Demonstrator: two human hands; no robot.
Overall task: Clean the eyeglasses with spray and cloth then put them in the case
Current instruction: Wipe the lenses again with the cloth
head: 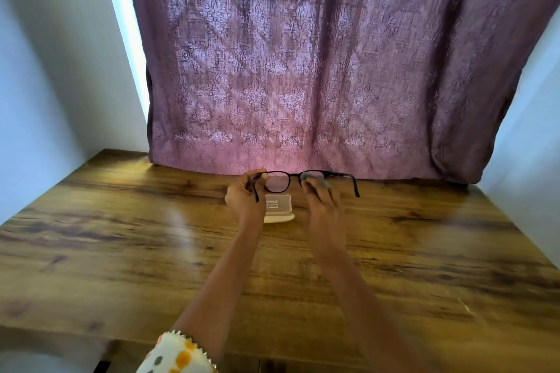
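Black-framed eyeglasses (281, 183) are held up in the air over the far middle of the wooden table (121, 251), temples unfolded. My left hand (244, 195) grips the frame at its left hinge. My right hand (321, 194) presses a grey cloth (315, 177) against the right lens, which the cloth hides. Below and behind the hands a cream eyeglass case (278, 209) lies on the table with its lid raised. No spray bottle shows in the view.
A purple patterned curtain (318, 70) hangs along the table's far edge, just behind the glasses. White walls close in on the left and right. The table's near edge runs along the bottom of the view.
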